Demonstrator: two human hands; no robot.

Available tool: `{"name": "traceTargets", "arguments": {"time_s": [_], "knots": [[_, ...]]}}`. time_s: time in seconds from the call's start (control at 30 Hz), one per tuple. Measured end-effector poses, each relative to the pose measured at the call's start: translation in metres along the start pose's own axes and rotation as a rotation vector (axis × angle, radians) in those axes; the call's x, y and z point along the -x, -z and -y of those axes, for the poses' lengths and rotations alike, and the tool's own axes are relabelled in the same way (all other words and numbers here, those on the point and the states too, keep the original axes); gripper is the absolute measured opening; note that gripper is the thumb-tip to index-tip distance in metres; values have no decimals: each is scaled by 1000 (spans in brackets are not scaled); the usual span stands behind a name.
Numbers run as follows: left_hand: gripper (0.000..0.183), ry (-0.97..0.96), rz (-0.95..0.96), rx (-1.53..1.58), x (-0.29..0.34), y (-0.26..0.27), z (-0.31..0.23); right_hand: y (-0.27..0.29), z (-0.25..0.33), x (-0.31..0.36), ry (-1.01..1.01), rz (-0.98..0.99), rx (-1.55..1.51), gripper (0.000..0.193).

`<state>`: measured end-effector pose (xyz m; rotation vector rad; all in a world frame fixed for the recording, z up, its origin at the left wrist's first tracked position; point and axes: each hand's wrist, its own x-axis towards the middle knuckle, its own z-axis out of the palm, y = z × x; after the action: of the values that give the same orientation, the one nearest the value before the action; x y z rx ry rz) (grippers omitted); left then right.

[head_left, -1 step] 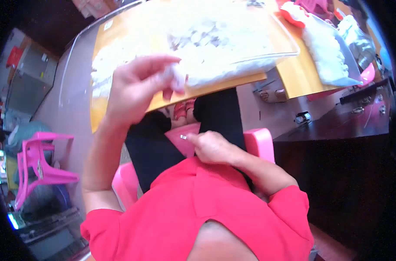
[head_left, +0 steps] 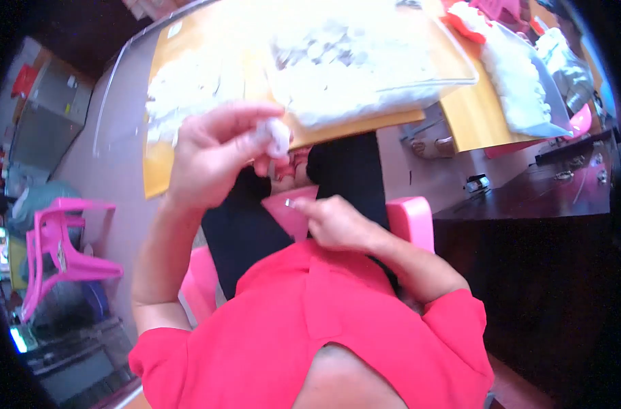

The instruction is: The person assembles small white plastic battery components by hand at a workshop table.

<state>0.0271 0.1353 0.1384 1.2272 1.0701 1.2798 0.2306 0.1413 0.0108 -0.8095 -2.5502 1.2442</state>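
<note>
One red short-sleeved top [head_left: 310, 320] fills the lower middle of the frame, and above it, across the top, stretches a yellow wooden table [head_left: 159, 178]. On that table, upper centre, sits a clear shallow plastic tray [head_left: 426, 86], loaded with a bright heap of small white pieces [head_left: 351, 105], greyer ones showing towards the back. Over to the left edge: a pink plastic stool [head_left: 55, 242], upright on the floor. Upper right corner now, and there's a grey plastic bin [head_left: 561, 121] with white contents.

To the hands! The left hand [head_left: 205, 153], left of centre, is up in front of the table edge, thumb and forefinger bent together in a pinch. And the right hand [head_left: 334, 225], just below centre, sits low before the top, fingers curled in, forefinger pointing left.

Down to the small stuff: a rounded white piece [head_left: 279, 136] is in that left-hand pinch, near the tray's lower left corner in view. Smallest of all, a silvery bit [head_left: 289, 203] shows at the right forefinger's tip; gripped or worn, I can't tell.
</note>
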Motion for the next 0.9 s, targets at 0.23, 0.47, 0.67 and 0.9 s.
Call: {"name": "traceTargets", "arguments": {"time_s": [0.23,0.47,0.67,0.9], "knots": [[23,267,-231,267,109,13,71,-12,59,-4,77,-284,-564,34],[31,124,-215,242,135,17,81,-40,79,-15,106,-350,-454,33],[30,74,-185,155,147,25,77,-52,89,-14,278,-390,-377,28],[23,100,-182,367,151,33,90,-49,94,-19,34,-305,-490,20]]}}
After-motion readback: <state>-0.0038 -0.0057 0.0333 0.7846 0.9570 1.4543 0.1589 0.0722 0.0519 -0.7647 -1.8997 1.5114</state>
